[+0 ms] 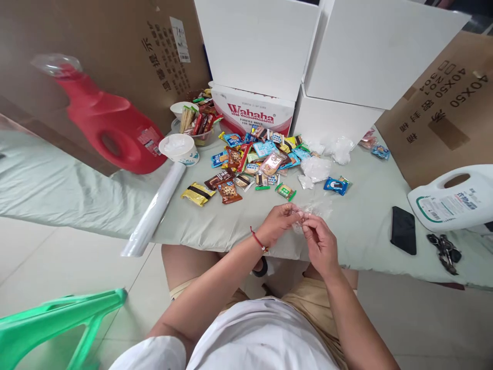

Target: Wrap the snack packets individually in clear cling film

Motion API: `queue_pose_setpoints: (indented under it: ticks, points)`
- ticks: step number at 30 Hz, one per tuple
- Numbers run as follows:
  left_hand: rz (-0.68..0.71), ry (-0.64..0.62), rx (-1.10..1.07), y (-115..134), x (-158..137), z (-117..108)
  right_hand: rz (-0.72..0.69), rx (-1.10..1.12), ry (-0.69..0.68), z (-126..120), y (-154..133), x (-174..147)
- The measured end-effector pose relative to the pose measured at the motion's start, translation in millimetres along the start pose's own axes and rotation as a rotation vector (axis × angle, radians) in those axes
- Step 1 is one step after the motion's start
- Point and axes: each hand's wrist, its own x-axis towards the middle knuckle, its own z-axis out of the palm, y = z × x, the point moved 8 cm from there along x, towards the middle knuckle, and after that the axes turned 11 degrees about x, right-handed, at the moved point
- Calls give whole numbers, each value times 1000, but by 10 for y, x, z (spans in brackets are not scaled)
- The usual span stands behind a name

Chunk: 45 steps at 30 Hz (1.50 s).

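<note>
Both my hands meet at the front edge of the cloth-covered table. My left hand (278, 224), with a red string bracelet at the wrist, pinches a clear plastic bag (314, 208). My right hand (320, 241) has its fingertips closed on the same bag, close to the left fingers. The thin, crumpled film spreads out beyond my fingertips; I cannot tell whether anything is inside. Just past my hands lie a green-ended snack packet (285, 191) and a blue snack packet (337, 185). A heap of mixed wrapped snacks (265, 149) lies farther back.
Crumpled clear bags (316, 168) lie beside the heap. Left are a paper tub (179, 150), a plastic roll (156, 208) and a red jug (111, 123). A phone (403, 230), keys (444, 253) and white jug (454, 198) lie right. Boxes (254, 110) line the back.
</note>
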Motion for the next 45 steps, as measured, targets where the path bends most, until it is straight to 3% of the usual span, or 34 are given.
queue_pose_setpoints:
  ticks: [3, 7, 11, 17, 23, 25, 28, 35, 39, 43, 45]
  points:
    - [136, 167, 44, 13, -3, -117, 93, 122, 81, -81, 91, -66]
    - [315, 334, 296, 89, -152, -235, 422, 482, 385, -346, 418, -91]
    - [464, 343, 523, 208, -296, -206, 706, 729, 317, -251, 543, 66]
    - [535, 229, 627, 251, -475, -154, 531, 638, 273, -122, 348, 324]
    - [340, 574, 449, 276, -508, -360, 315, 146, 87, 47, 237, 388]
    - [296, 580, 518, 251, -367, -301, 282, 80, 44, 118, 247, 390]
    - [204, 583, 541, 88, -149, -321, 316, 155, 116, 115, 335, 373]
    - [162, 772, 472, -121, -130, -803, 409, 458, 438, -275, 563, 144]
    - [180, 824, 399, -107, -115, -1109, 499, 486, 506, -567, 748, -191]
    - [122, 821, 208, -237, -48, -1307, 607, 182, 303, -810, 807, -493]
    - [96, 819, 152, -295, -36, -1308, 515, -146, 258, -964, 595, -508]
